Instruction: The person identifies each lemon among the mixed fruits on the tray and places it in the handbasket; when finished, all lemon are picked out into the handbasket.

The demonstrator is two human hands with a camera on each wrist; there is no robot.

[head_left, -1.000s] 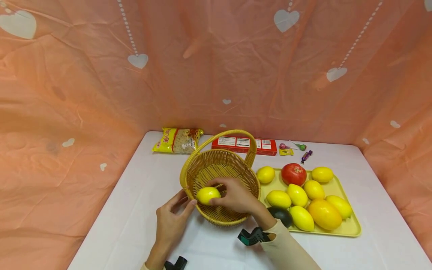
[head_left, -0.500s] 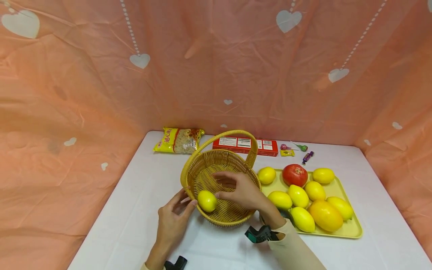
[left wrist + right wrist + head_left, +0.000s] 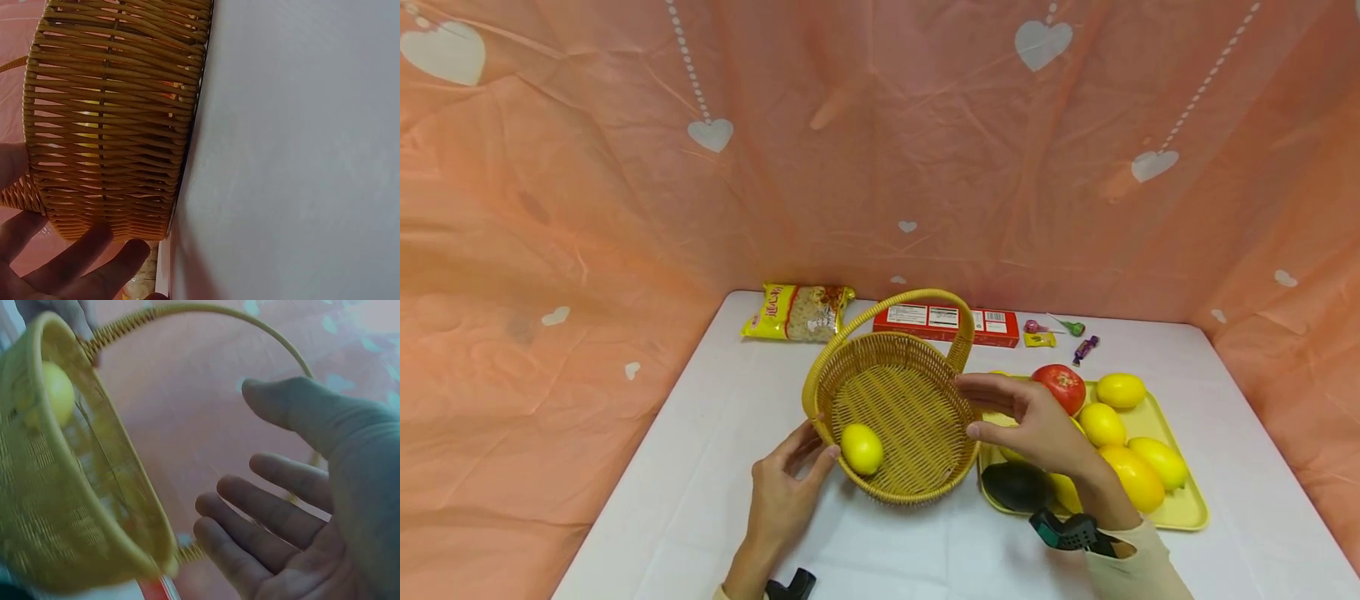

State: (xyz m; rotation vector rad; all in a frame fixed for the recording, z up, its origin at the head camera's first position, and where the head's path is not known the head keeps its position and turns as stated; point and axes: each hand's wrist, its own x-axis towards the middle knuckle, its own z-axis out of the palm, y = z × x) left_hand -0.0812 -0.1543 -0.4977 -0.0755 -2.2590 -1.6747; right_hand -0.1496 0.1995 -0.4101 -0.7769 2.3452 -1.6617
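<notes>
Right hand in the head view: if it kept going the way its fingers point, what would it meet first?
Probably the wicker basket: the right hand, open and empty, points left at its near rim. Depth is unclear, so it might pass just above.

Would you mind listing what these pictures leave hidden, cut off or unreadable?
- Head view: the right hand covers several yellow lemons on the yellow tray.
- Head view: print on the red box and the yellow snack bag is too small to read.
- Left wrist view: the woven wicker basket wall hides its inside; the frame edge cuts off the left hand.
- Right wrist view: the small yellow lemon is blurred.
</notes>
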